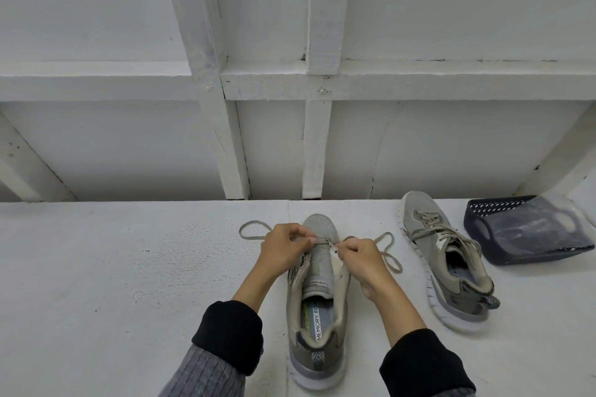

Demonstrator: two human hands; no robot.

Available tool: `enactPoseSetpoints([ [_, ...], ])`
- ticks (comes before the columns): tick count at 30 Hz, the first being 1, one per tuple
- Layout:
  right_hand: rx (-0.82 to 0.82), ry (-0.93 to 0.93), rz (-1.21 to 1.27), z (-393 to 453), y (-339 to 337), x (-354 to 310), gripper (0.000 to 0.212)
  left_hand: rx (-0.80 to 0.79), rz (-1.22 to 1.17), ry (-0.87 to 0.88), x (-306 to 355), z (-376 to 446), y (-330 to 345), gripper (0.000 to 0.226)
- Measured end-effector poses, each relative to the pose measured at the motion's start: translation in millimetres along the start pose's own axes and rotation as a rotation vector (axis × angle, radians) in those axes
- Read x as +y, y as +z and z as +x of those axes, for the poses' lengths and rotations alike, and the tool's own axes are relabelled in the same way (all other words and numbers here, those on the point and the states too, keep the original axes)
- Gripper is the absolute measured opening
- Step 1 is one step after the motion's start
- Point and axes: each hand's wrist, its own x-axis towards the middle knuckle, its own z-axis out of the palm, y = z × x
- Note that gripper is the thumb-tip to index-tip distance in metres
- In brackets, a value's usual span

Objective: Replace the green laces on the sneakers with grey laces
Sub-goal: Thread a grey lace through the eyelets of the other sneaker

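White table [129, 267] fills the lower view, and the landmark is the near sneaker [317, 303], toe pointing away, heel toward the person. Off to its right and a little further back sits the second sneaker [448, 261], fully laced in grey by the look of it, laces loose on top, so that one reads as done. Right of that again, a dark mesh basket [522, 232] lies tipped on its side with something plastic inside; no green laces are plainly visible anywhere, perhaps in there, hard to say.

Now the action: both hands are up at the toe end of the near sneaker's eyelets. The left hand [282, 251] has its fingers curled, pinching the grey lace [254, 232] just left of the bottom eyelet row. The right hand [359, 256] pinches the same lace on the right side, fingers [342, 246] pressed together at the eyelet. One loose end loops out left of the toe, the other curls away to the right.

Judging from this, only the first row is threaded; every eyelet toward the heel looks bare, so the criss-crossing up this sneaker and the tying remain
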Motion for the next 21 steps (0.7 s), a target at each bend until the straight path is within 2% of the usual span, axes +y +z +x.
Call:
enactPoseSetpoints([
  [2, -0.036, 0.031, 0.053, -3.8, 6.2, 2.4, 0.023, -0.009, 0.012, -0.037, -5.8, -4.5, -1.2, 0.009],
  [7, -0.082, 0.033, 0.166, -13.7, 10.1, 4.7, 0.029, 0.033, 0.079, -0.014, -9.5, -15.7, 1.0, 0.014],
  [13, -0.141, 0.061, 0.287, -18.0, 3.5, 7.3, 0.03, 0.094, 0.126, -0.016, -6.2, -21.3, 14.3, 0.002],
  [21, -0.147, 0.085, 0.321, -12.1, 2.0, 15.9, 0.027, 0.164, 0.323, 0.059, -7.5, -23.4, 24.9, 0.015],
])
